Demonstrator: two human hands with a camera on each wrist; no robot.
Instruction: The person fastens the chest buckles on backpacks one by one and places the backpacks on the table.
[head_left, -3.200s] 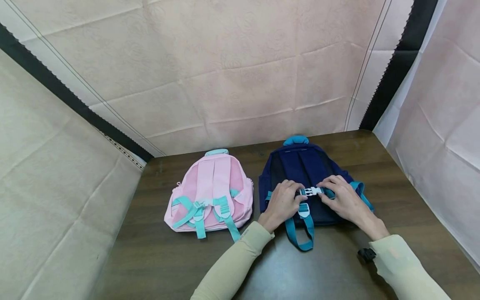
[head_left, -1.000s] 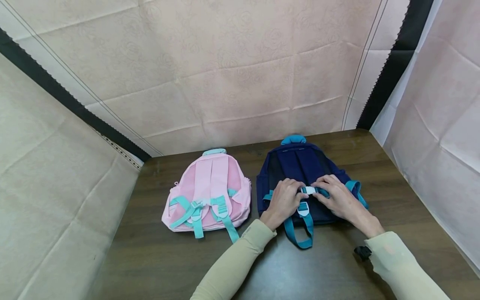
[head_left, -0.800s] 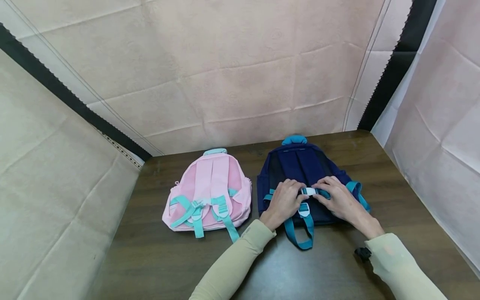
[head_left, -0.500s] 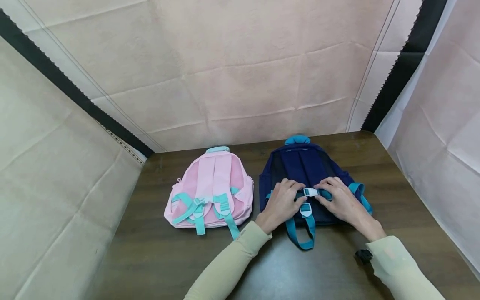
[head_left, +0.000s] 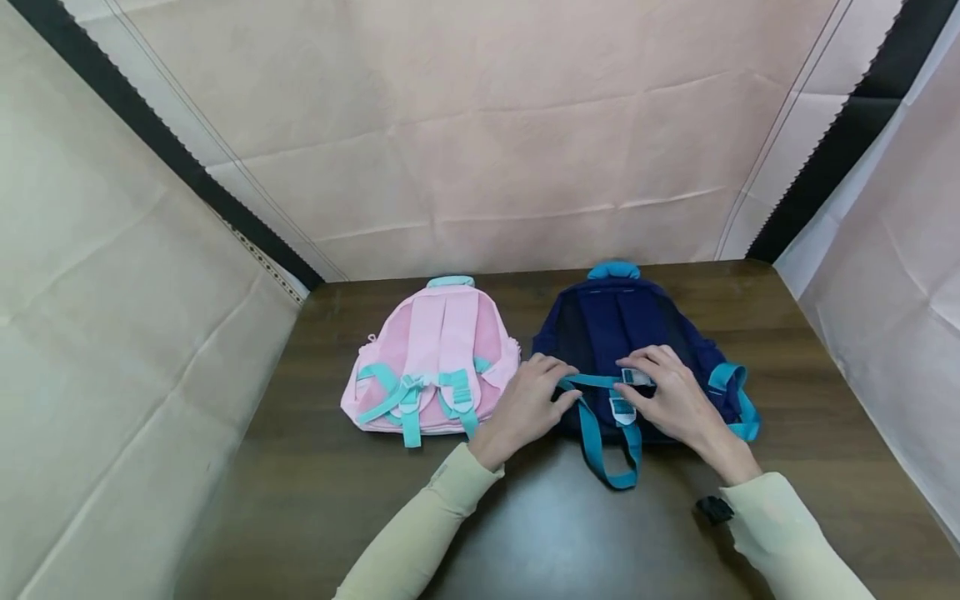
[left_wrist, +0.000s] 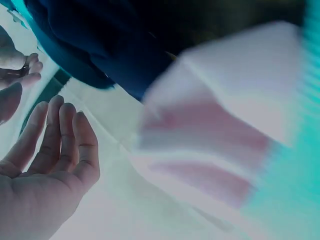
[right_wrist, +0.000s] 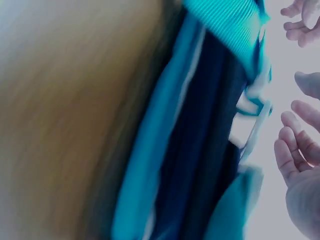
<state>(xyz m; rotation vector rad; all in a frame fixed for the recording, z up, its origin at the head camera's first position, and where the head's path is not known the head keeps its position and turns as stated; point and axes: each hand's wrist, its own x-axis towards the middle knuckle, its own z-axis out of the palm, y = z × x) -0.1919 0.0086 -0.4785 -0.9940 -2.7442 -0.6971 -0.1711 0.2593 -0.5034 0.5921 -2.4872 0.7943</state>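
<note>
A navy backpack (head_left: 603, 321) lies with its shoulder straps facing up on the table. Across its lower part runs a teal strap (head_left: 597, 381) with a white buckle (head_left: 637, 377), whose halves are joined. My left hand (head_left: 528, 402) pinches the strap left of the buckle between thumb and fingertips. On the other side, my right hand (head_left: 670, 398) grips the buckle, partly covering it. A loop of teal webbing (head_left: 618, 481) hangs below onto the table. In the wrist views, both hands' fingers bend toward the thumb, and the backpack is blurred.
A pink backpack (head_left: 442, 333) with mint straps stands left of the navy one, close to my left hand. The brown table (head_left: 322, 500) meets pale fabric walls (head_left: 525, 150) at the back and sides. A black object (head_left: 714, 509) sits at my right cuff.
Earlier the buckle halves were apart, then they came together. Since then my left hand has slid left along the strap, drawing out more of it, while my right hand stays at the buckle.
</note>
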